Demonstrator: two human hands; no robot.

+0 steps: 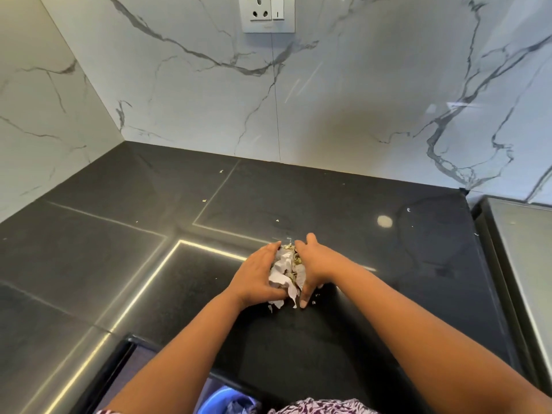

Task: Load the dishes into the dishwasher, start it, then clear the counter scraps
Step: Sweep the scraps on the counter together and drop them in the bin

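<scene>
A pile of scraps [286, 273], torn white paper mixed with greenish bits, lies on the black counter [119, 240]. My left hand [259, 273] cups the pile from the left and my right hand [313, 264] cups it from the right, squeezing it together between them. Both hands' fingers curl around the pile, with the thumbs near its front edge. A few tiny crumbs [204, 200] lie scattered farther back on the counter. No dishes or dishwasher are in view.
A marble backsplash [328, 100] with a socket plate [268, 13] rises behind the counter. A steel surface [525, 249] borders the counter on the right. Below the counter's front edge sits a blue bin [224, 398] holding some paper.
</scene>
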